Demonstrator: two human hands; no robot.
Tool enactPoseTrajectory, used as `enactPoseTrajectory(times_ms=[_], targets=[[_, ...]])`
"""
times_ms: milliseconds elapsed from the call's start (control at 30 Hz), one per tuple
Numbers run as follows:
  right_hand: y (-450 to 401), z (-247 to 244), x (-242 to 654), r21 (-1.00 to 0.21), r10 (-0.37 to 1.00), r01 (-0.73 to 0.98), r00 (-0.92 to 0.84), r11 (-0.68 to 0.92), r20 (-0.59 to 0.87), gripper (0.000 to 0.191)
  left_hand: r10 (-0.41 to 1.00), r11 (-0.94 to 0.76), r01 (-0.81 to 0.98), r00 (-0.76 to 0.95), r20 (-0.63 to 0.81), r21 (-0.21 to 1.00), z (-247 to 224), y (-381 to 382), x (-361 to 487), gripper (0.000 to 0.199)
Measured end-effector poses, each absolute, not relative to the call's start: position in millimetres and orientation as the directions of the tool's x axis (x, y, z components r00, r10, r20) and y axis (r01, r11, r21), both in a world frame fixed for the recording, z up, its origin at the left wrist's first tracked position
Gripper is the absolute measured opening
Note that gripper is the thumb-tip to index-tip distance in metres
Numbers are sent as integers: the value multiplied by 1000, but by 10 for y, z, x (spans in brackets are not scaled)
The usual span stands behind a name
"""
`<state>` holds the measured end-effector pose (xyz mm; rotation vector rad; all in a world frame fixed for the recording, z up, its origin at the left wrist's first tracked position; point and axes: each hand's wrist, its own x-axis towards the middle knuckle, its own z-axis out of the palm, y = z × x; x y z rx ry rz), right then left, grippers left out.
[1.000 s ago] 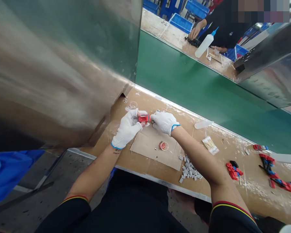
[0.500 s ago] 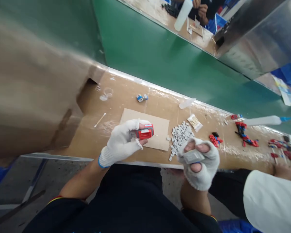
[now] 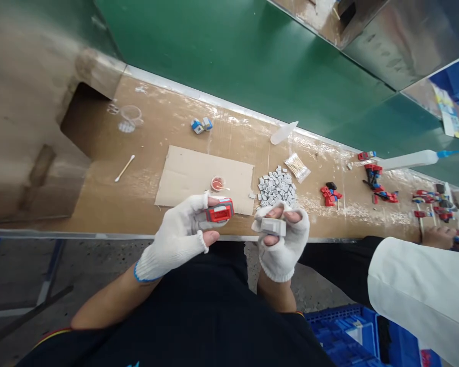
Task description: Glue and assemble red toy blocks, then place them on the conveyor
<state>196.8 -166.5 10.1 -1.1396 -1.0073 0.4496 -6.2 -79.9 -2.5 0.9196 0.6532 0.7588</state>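
One red block point(image 3: 220, 211) sits in the half-open left hand point(image 3: 176, 236), right hand point(image 3: 289, 243) pinching a grey piece point(image 3: 273, 227).

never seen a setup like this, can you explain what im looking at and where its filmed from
No machine here: these are a person's own hands in white gloves, some fingertips showing. The camera sits on the person's head, looking forward and down. The left hand holds a red and gray part; the right hand grips a gray piece. On the bench lie a cardboard sheet bearing a small cup with reddish contents, a pile of small gray pieces and a packet of cotton swabs.
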Motion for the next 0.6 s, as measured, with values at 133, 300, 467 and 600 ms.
enactPoseTrajectory(times_ms=[133, 300, 467, 600], targets=[[-1704, 109, 1952, -675, 705, 600, 243, 430, 666, 34, 738, 435, -272, 654, -167, 858, -23, -825, -73, 65], [-1680, 174, 1906, -456, 727, 772, -10, 442, 687, 31, 759, 246, -121, 641, -114, 962, -38, -843, -88, 75], [-1587, 247, 1871, -410, 731, 789, -71, 458, 679, 21, 780, -44, -35, 623, 56, 998, -15, -856, -108, 56], [-1601, 233, 1897, -389, 708, 773, -107, 500, 698, 20, 765, -242, -5, 614, 194, 970, 32, -853, -128, 39]])
